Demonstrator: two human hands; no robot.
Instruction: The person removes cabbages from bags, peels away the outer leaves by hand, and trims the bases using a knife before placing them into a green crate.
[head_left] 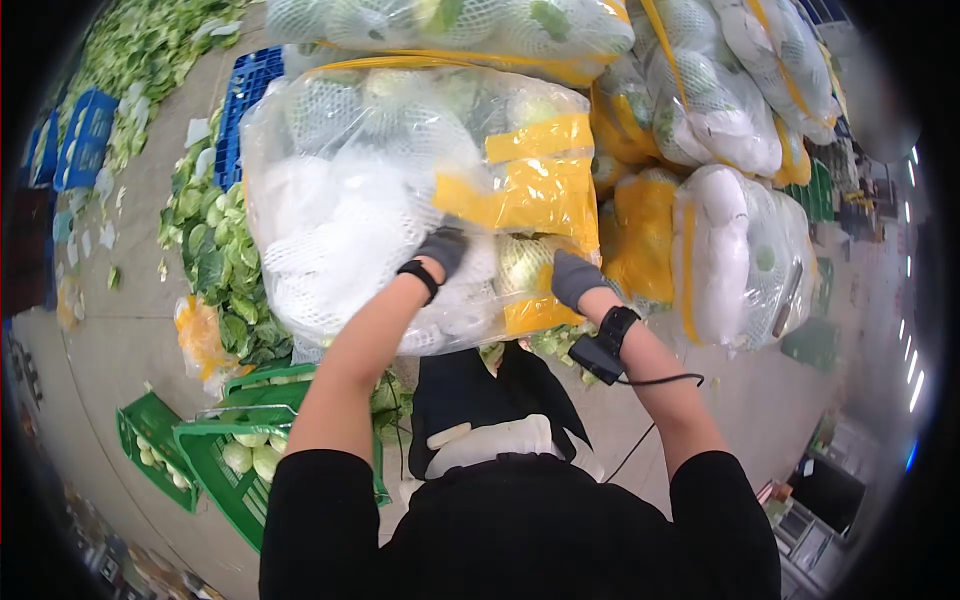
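A large clear plastic bag [350, 200] of net-wrapped cabbages lies in front of me, with yellow tape [535, 185] across its right part. My left hand [443, 250], in a grey glove, is on the bag near its middle, fingers curled and partly hidden. At the bag's lower right edge, my right hand [575, 277], also gloved, has its fingers closed on the edge of the plastic and tape. Between the two hands a pale green cabbage [523, 265] shows through the plastic.
More filled bags [715, 250] are stacked behind and to the right. Green crates [215, 450] with cabbages stand at lower left. Loose leaves [215, 240] and a blue pallet [240, 110] are left of the bag. A cable [660, 380] hangs from my right wrist.
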